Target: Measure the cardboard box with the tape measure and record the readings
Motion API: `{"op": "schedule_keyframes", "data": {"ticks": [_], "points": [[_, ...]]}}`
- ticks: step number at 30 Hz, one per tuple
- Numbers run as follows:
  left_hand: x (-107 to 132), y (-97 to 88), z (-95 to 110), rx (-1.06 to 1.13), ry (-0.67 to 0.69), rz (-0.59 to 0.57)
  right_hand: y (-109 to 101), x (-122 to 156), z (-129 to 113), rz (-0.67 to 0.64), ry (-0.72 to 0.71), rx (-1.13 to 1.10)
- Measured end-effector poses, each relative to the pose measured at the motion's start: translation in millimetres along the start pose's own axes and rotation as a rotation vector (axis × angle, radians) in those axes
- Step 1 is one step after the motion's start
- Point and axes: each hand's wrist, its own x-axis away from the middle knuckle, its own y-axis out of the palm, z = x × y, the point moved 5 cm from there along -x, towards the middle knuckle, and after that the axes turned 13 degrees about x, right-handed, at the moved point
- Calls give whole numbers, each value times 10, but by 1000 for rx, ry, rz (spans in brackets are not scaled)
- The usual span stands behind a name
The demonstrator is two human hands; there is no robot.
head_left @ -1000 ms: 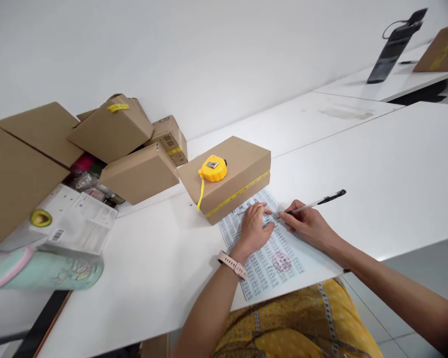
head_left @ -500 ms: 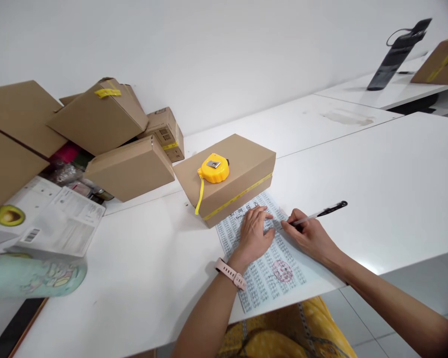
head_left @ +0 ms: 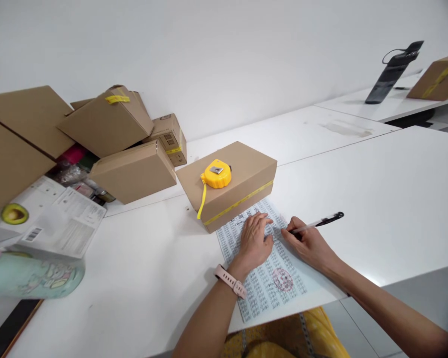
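Note:
A pale blue printed sheet (head_left: 263,293) with a round red stamp mark lies on the white table near its front edge. My left hand (head_left: 254,241) rests flat on the sheet's upper part, fingers stretched out, a pink band at the wrist. In my right hand (head_left: 309,246) a pen (head_left: 317,223) is gripped, its black-capped end pointing up to the right; its tip is hidden by my fingers over the sheet's right side. Just beyond the sheet sits a brown cardboard box (head_left: 242,166), covering its top edge. A yellow tape measure (head_left: 217,174) lies on the box, its strip hanging over the front.
Several cardboard boxes (head_left: 108,122) are piled at the left. Near them lie a white package (head_left: 63,219) with an avocado picture and a mint-green bottle (head_left: 48,273). A dark bottle (head_left: 390,77) and another taped box (head_left: 436,77) stand at the far right.
The whole view has shifted, so things appear slightly lower. My left hand stays on the sheet, and my right hand keeps its grip on the pen with hardly any movement.

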Motion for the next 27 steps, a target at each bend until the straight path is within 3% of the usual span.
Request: {"op": "schedule_keyframes", "data": {"ticks": [27], "points": [[5, -7, 7, -30, -20, -26, -14, -5, 2, 4, 5, 23]]}}
